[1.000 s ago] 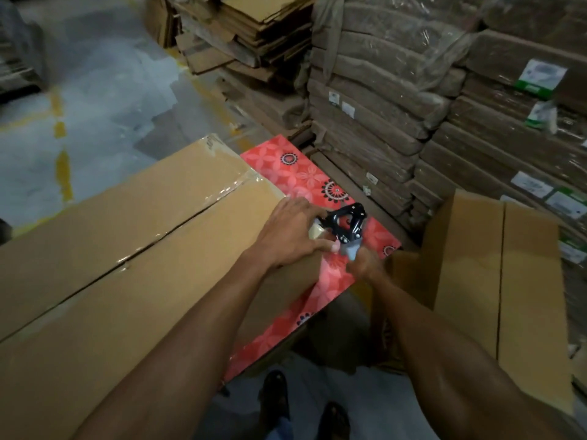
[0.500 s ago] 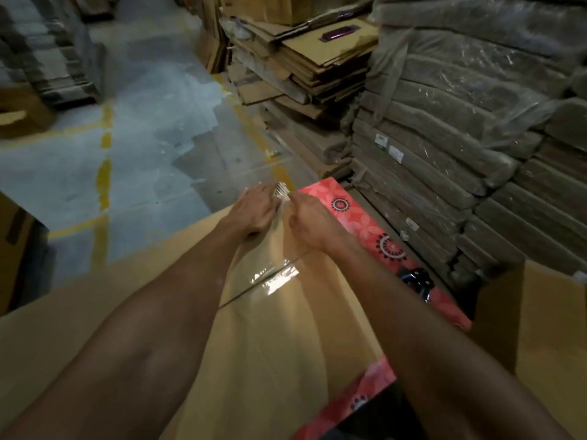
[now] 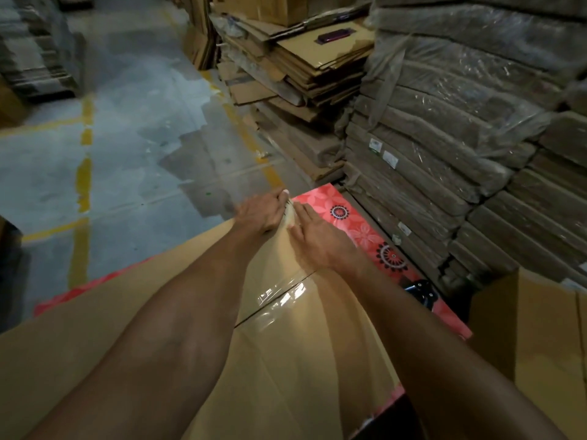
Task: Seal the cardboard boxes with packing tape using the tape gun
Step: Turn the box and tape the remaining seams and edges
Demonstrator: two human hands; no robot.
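Cardboard: the big box (image 3: 286, 376) lies flat on a red flowered mat (image 3: 359, 230), and its tan top fills my feed under both forearms.
Tape: a clear, glossy strip (image 3: 279, 295) follows the flap seam. It catches glare between the forearms, then passes under the right wrist.
Seam axis: slantwise, from low left up toward the right, heading for the box's far end, where both hands are working.
Left hand (image 3: 262, 214): at the far edge, with the fingers bent over the rim and mostly hidden. I cannot tell whether they pinch something or only press.
Right hand (image 3: 317, 241): just beside the left, palm down, fingers straight and flat on the cardboard, holding nothing.
Between them: a pale crumpled scrap (the tape's end, I'd guess, though it is too small to be sure).
Tape gun (image 3: 422, 292): black and only partly seen. It lies on the mat to the right of the right forearm, apart from both hands, and the right hand is the nearer.
Next move: I judge the end is being rubbed down. After that, the right hand would need to come back and rightward for the gun.
Second box (image 3: 533, 328): stands on the right, just past the gun.
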